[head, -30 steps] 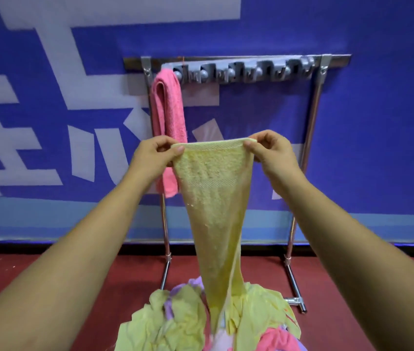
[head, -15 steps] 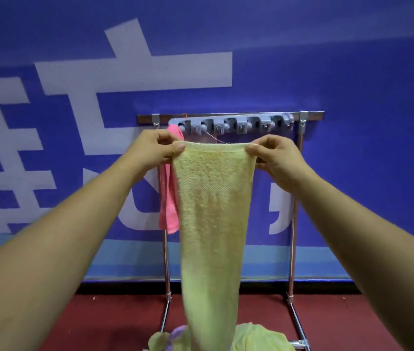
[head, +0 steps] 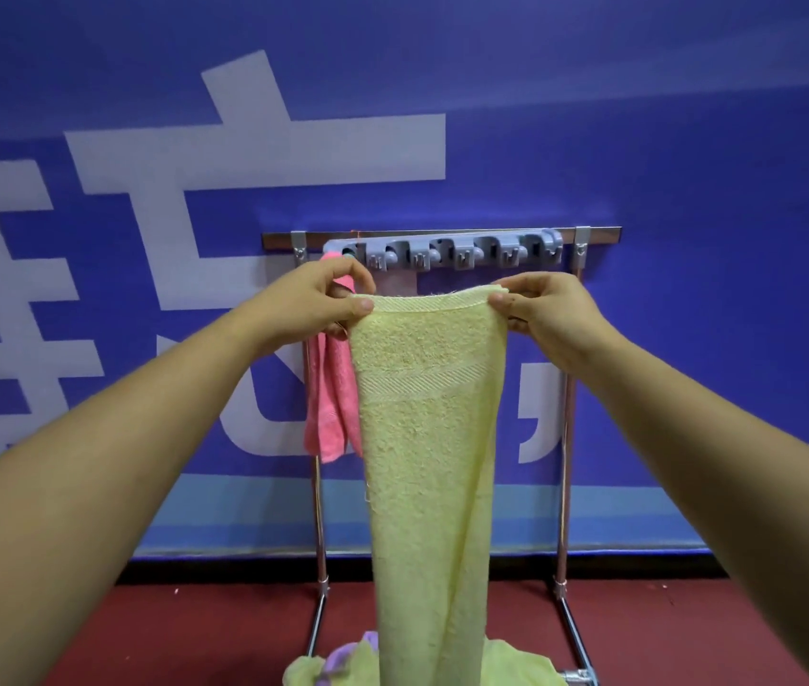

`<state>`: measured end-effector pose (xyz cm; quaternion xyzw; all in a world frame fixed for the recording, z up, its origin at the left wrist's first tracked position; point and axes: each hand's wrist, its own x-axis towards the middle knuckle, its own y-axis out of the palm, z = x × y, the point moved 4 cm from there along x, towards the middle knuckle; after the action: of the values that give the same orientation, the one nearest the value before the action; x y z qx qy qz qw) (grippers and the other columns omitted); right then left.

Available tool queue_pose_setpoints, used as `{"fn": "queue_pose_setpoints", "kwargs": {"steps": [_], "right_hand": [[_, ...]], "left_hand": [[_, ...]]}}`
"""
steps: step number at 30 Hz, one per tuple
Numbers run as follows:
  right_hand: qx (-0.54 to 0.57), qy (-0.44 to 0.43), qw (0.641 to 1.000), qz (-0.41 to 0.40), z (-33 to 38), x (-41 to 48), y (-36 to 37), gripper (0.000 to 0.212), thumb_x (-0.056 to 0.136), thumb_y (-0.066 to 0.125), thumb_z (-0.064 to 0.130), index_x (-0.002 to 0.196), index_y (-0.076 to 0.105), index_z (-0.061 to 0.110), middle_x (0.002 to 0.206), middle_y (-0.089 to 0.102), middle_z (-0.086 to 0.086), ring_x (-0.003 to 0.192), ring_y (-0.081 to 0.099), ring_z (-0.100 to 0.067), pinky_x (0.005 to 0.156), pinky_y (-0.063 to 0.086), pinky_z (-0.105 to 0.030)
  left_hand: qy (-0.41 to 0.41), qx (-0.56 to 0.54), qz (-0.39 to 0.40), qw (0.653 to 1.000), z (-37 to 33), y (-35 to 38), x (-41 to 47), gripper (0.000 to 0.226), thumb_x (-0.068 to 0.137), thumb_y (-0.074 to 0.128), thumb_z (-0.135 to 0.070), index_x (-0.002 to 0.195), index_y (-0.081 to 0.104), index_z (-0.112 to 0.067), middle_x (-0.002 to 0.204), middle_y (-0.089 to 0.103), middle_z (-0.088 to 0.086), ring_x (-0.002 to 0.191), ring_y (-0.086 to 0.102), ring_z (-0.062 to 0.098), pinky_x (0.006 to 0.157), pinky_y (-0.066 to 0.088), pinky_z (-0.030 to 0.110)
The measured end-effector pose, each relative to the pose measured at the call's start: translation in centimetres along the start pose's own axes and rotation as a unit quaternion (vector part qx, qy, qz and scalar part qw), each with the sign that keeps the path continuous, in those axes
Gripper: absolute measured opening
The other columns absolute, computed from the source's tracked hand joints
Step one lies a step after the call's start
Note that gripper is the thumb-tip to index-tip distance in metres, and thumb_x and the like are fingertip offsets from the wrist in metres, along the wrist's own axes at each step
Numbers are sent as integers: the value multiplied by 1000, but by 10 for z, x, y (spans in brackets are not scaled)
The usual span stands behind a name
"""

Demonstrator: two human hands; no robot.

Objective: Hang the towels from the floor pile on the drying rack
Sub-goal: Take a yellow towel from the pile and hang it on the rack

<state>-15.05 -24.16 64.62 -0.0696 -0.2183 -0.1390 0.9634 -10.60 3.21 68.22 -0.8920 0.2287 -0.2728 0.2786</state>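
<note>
- Your left hand [head: 315, 307], at centre frame, pinches the top left corner of the yellow towel [head: 429, 438] between thumb and curled fingers.
- Your right hand [head: 548, 314] pinches the top right corner the same way, so the top edge stretches flat between both hands.
- The towel hangs straight down the middle of the frame, its lower end reaching the floor pile [head: 343, 665] at the bottom edge, where yellow and purple cloth shows.
- Behind it stands the drying rack [head: 565, 438], with a grey clip strip [head: 442, 252] on the top bar.
- A pink towel [head: 330, 403] hangs at the rack's left end, just behind your left hand.
</note>
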Motion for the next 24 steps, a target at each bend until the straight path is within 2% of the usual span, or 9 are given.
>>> {"fn": "queue_pose_setpoints", "kwargs": {"steps": [2, 6, 10, 12, 15, 17, 19, 22, 24], "right_hand": [[-6, 6, 1000, 6, 1, -2, -2, 24, 91, 71, 7, 110, 68, -6, 102, 72, -15, 91, 71, -20, 78, 60, -26], [-13, 10, 1000, 4, 3, -4, -3, 23, 90, 73, 10, 107, 70, -5, 97, 74, -13, 84, 72, -18, 82, 62, -32], [-39, 6, 999, -9, 3, -5, -1, 17, 90, 74, 14, 101, 73, 2, 96, 75, -11, 84, 71, -15, 86, 61, -34], [-75, -3, 997, -17, 5, -7, 0, 14, 90, 74, 19, 99, 75, 9, 97, 76, -8, 83, 67, -13, 77, 57, -26], [-100, -9, 995, -18, 6, -11, 2, 12, 90, 74, 21, 97, 75, 11, 80, 70, 1, 68, 58, -4, 60, 46, -18], [-95, 5, 995, -21, 3, -11, 2, 14, 91, 73, 20, 98, 75, 8, 72, 64, 4, 62, 52, -6, 59, 45, -21], [-78, 34, 996, -19, -1, -10, 2, 15, 90, 74, 19, 100, 75, 7, 72, 64, 4, 64, 54, -9, 64, 47, -26], [-20, 78, 996, 24, -6, -10, 8, 16, 88, 77, 19, 98, 75, 8, 75, 69, 4, 65, 57, -9, 66, 49, -27], [8, 88, 995, 49, -5, -10, 14, 18, 86, 78, 18, 98, 75, 5, 78, 70, 1, 66, 57, -11, 64, 49, -26]], "left_hand": [[10, -24, 38, 999, -7, 3, -4, 13, 95, 63, -13, 107, 62, -17, 84, 57, 10, 75, 56, 16, 71, 52, 30], [25, -94, 120, 988, -23, 13, -14, 15, 94, 59, -2, 98, 69, -11, 89, 59, 8, 79, 58, 12, 72, 51, 24], [47, -61, 175, 982, -32, 22, -17, 31, 91, 60, 8, 117, 65, -6, 100, 71, 1, 96, 68, 13, 86, 54, 24], [73, 18, 172, 982, -36, 25, -18, 33, 92, 60, 6, 119, 66, -11, 101, 73, -3, 100, 69, 13, 89, 54, 26], [106, 85, 117, 984, -44, 25, -17, 23, 93, 63, -4, 106, 72, -21, 89, 73, -11, 88, 68, 4, 85, 52, 22], [128, 50, 105, 985, -48, 25, -17, 16, 91, 68, -11, 98, 74, -25, 93, 72, -7, 91, 67, 7, 85, 50, 22], [155, 19, 107, 982, -52, 24, -20, 9, 87, 72, -24, 94, 75, -29, 102, 68, -5, 102, 64, 14, 91, 49, 29], [154, -44, 146, 976, -56, 30, -22, 8, 90, 67, -12, 94, 70, -17, 122, 66, 1, 123, 58, 15, 101, 47, 30], [144, -60, 189, 970, -58, 36, -24, 10, 92, 62, -9, 99, 68, -10, 120, 69, 9, 122, 60, 19, 104, 47, 33]]}}
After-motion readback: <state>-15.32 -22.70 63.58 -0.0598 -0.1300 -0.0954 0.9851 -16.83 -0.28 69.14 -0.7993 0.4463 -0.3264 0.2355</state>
